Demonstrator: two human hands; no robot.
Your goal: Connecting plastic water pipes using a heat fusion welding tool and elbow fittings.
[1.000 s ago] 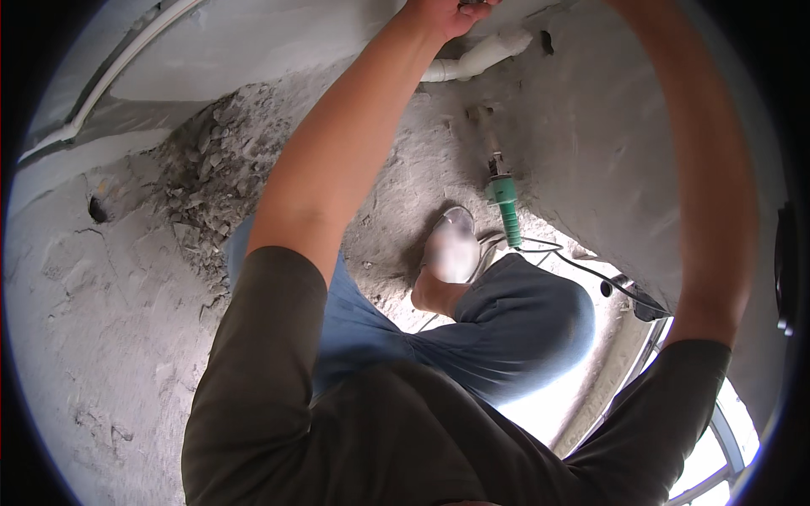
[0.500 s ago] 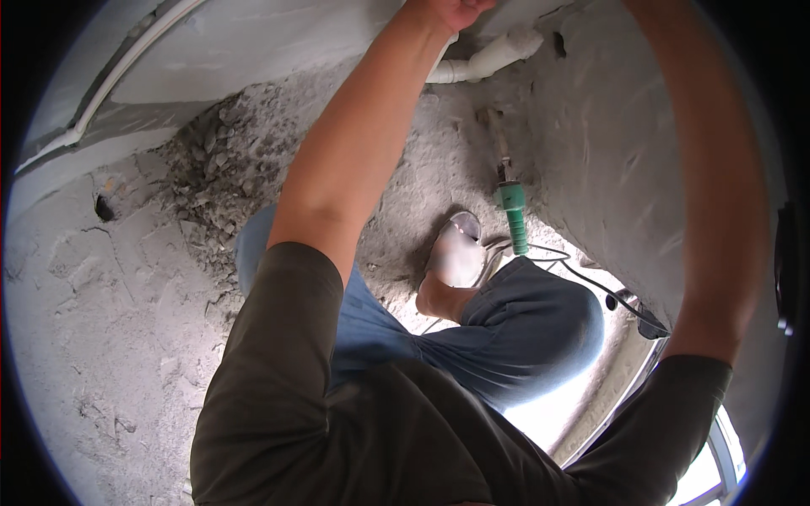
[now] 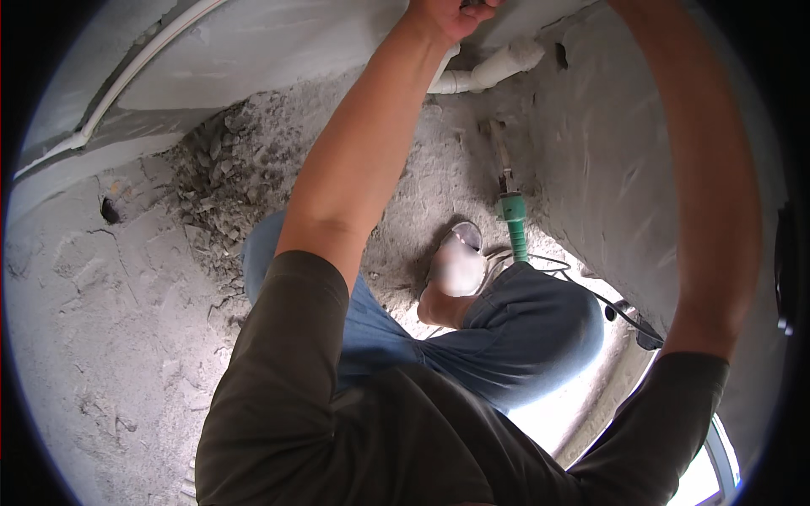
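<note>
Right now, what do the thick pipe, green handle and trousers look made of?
Thick pipe: probably plastic, smooth off-white with a collar-like joint. Green handle: likely plastic or rubber, low-sheen, ridged in rings. Trousers: seemingly denim, matte, faded blue with soft creases.

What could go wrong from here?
Shifting the blue-jeaned right leg might snag the thin black cord and drag the green ribbed-handled tool. Loose grey rubble by the left leg could give poor footing. The bare left hand is partly cut off, the right hand out of view, so a slip could go unseen.
</note>
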